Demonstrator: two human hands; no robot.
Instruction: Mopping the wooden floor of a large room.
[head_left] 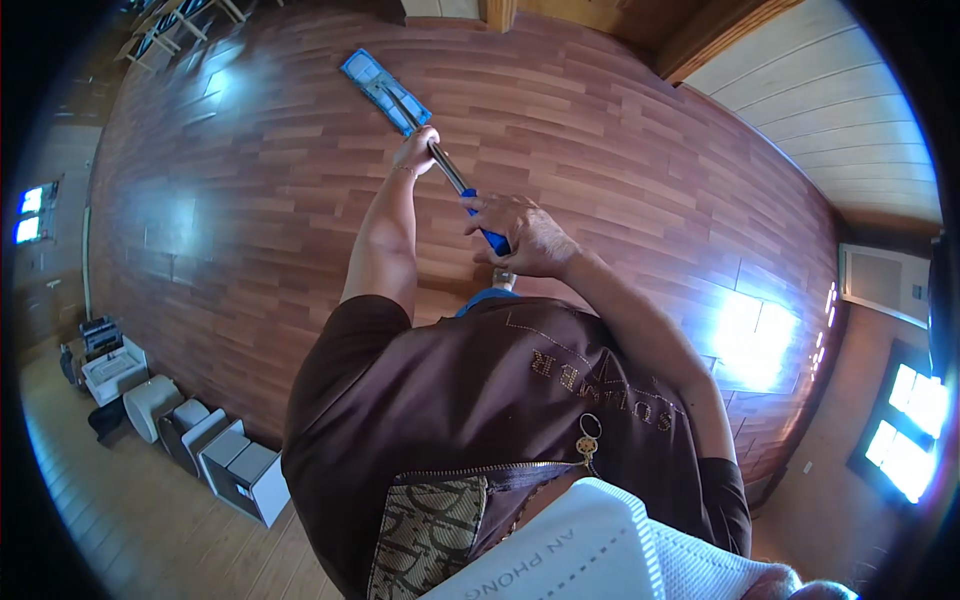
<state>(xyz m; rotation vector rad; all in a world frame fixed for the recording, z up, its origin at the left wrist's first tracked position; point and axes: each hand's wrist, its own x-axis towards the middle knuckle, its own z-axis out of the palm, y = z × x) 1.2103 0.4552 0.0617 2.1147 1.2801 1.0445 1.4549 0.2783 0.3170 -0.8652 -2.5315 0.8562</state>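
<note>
A flat mop with a blue head (385, 90) rests on the reddish-brown wooden floor (620, 150) ahead of me. Its metal pole (447, 168) runs back toward my body and ends in a blue grip. My left hand (417, 150) is wrapped around the pole, close to the mop head. My right hand (525, 235) grips the blue handle nearer my chest. Both arms reach forward over my brown shirt.
Several white and grey boxes and appliances (190, 430) line the wall at the lower left. Furniture legs (170, 25) stand at the far upper left. A white panelled wall (830, 110) rises on the right, and bright windows (905, 420) reflect on the floor.
</note>
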